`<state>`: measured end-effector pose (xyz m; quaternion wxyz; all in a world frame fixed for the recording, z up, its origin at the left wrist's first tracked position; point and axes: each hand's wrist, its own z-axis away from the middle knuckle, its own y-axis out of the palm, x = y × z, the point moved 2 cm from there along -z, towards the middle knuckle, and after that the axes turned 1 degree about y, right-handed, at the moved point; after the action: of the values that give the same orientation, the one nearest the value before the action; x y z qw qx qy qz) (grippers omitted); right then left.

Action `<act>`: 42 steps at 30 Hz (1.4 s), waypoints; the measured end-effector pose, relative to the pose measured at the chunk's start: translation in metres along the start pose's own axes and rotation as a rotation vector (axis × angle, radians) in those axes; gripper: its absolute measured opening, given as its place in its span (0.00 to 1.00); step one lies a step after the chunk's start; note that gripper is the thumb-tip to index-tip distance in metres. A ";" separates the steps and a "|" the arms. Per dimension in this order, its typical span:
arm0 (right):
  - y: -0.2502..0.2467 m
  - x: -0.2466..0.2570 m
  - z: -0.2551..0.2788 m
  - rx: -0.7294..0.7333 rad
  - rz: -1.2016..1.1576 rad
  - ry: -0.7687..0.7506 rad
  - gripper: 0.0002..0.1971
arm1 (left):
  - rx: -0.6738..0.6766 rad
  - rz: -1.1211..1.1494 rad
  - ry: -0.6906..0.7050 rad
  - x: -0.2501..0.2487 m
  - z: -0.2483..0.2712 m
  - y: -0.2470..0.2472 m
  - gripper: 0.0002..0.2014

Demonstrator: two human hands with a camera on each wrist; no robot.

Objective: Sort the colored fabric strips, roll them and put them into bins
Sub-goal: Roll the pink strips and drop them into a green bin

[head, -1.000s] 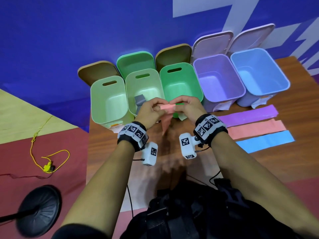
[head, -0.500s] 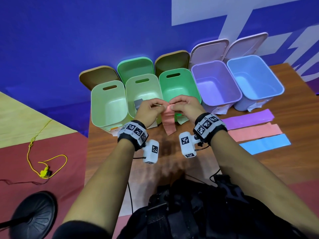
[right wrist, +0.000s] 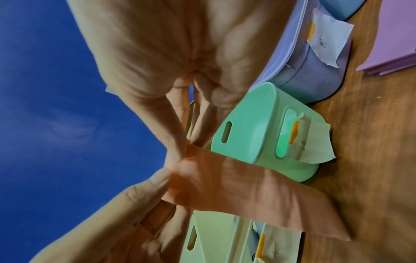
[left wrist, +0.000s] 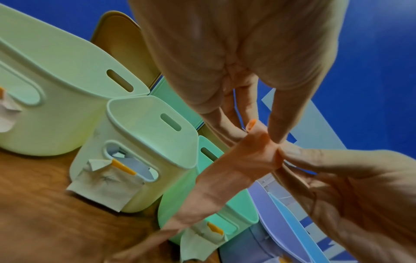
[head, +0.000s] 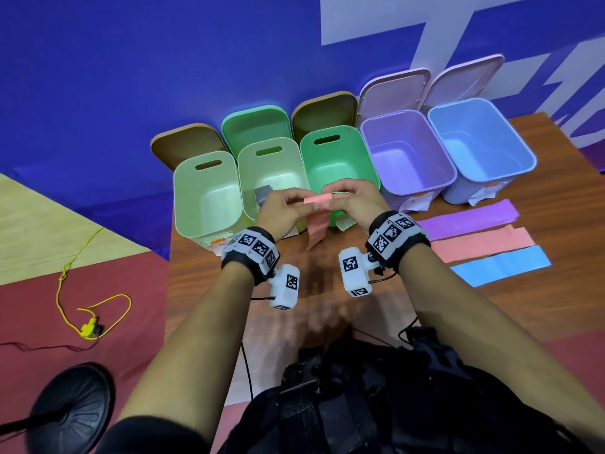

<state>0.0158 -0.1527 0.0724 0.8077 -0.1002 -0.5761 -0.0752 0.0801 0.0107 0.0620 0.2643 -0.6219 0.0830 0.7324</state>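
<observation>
Head cam showed the left hand [head: 284,209] and right hand [head: 352,199] both pinching the pink strip [head: 317,200], whose top was rolled tighter than a second earlier, tail hanging above the table [head: 540,322], so rolling was underway

There are five bins [head: 209,191], four fabric strips [head: 468,221], five lids [head: 186,145] and two hands [head: 281,211].

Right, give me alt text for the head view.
Both the left hand and the right hand pinch the top edge of a salmon-pink fabric strip above a wooden table. Five open plastic bins line the far edge, and purple, pink and blue strips lie flat at right.
</observation>
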 end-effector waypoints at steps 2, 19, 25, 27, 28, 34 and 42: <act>0.000 0.001 -0.001 -0.012 0.021 -0.005 0.12 | 0.003 0.001 0.003 0.000 0.001 -0.001 0.11; 0.004 -0.001 0.002 -0.055 -0.036 -0.040 0.04 | -0.065 -0.059 0.130 -0.005 0.003 -0.003 0.06; 0.002 -0.001 0.005 -0.049 -0.034 -0.028 0.04 | -0.090 -0.032 0.147 -0.005 0.003 -0.005 0.06; 0.002 -0.002 0.004 -0.055 -0.029 -0.032 0.04 | -0.084 -0.007 0.161 -0.006 0.002 -0.005 0.03; 0.003 -0.003 0.003 -0.057 -0.026 -0.035 0.03 | -0.065 0.006 0.172 -0.006 0.002 -0.004 0.04; 0.004 -0.001 0.003 -0.046 -0.012 -0.070 0.04 | -0.021 0.022 0.163 -0.003 0.000 -0.003 0.05; 0.004 -0.002 0.000 -0.012 0.037 -0.084 0.07 | 0.007 0.026 0.229 -0.001 -0.001 -0.002 0.09</act>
<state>0.0162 -0.1489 0.0703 0.7833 -0.1188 -0.6072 -0.0597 0.0816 0.0121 0.0628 0.2457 -0.6996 0.1235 0.6595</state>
